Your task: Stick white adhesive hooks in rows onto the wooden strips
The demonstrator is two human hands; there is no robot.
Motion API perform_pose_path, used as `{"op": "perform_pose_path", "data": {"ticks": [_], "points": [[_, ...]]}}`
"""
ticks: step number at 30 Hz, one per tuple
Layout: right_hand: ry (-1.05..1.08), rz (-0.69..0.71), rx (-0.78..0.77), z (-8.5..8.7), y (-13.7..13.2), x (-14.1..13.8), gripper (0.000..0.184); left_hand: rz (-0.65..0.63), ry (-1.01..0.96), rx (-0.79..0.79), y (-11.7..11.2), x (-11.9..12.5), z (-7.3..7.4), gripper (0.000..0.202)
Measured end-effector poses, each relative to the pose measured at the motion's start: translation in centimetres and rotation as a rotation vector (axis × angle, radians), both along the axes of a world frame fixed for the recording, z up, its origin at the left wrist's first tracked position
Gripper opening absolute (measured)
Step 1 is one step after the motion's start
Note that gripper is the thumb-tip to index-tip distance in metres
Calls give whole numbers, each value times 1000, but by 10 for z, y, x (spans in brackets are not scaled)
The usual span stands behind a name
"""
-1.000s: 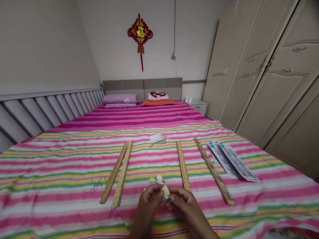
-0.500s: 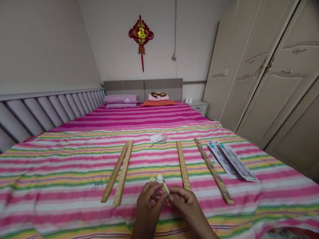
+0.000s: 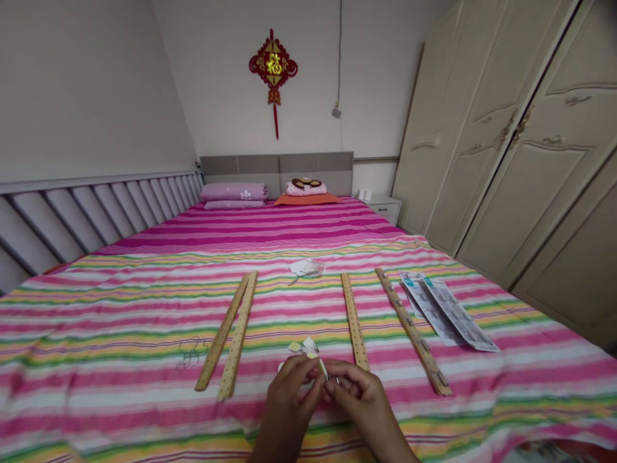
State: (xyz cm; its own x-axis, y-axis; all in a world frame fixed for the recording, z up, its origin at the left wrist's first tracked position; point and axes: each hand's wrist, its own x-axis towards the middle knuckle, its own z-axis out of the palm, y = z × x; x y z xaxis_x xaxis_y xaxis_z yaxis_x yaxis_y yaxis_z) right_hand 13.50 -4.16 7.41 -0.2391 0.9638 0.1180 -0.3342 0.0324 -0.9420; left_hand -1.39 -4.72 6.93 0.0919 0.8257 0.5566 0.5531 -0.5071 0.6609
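My left hand (image 3: 292,387) and my right hand (image 3: 354,388) meet low in the middle of the view, over a striped bedspread (image 3: 144,308). Both pinch one small pale yellow piece (image 3: 322,369) between their fingertips. Just beyond the fingers lie small yellow and white scraps (image 3: 303,348). Two perforated wooden strips (image 3: 230,334) lie side by side to the left of my hands. A single strip (image 3: 354,320) lies just right of them, and another strip (image 3: 411,328) with small metal fittings lies further right.
Folded printed sheets (image 3: 446,310) lie on the bed at the right. A crumpled clear bag (image 3: 305,267) sits further up the bed. Pillows (image 3: 234,193) and a headboard are at the far end, a wardrobe (image 3: 520,141) along the right, a padded wall panel on the left.
The yellow piece has turned edge-on between my fingertips and shows less. My hands have stayed in the same spot.
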Motion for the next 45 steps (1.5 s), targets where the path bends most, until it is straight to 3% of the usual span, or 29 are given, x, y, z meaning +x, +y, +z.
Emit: {"op": "perform_pose_path", "data": {"ticks": [6,13,17,22,25,30,40,45], "points": [[-34,-17,26,2,-2,-2,22,9,13,46,-1,2,4,21],[-235,-164,243,2,-5,-2,14,84,-55,60,-3,11,1,26],[-384,-195,359,-3,-6,-1,23,67,-229,-49,-4,16,-3,24],[-509,-283,492,-8,-5,-1,25,62,-484,-323,-5,19,-7,24],[-552,-321,578,-7,-5,-1,25,23,-465,-401,-8,20,-4,21],[-626,-356,706,-3,-5,-2,26,44,-357,-387,-13,22,6,23],[-663,-439,810,-5,-10,-5,30,-4,-512,-491,-6,24,12,13],[-549,-369,687,1,-12,-6,27,11,-523,-486,-6,18,13,10]]}}
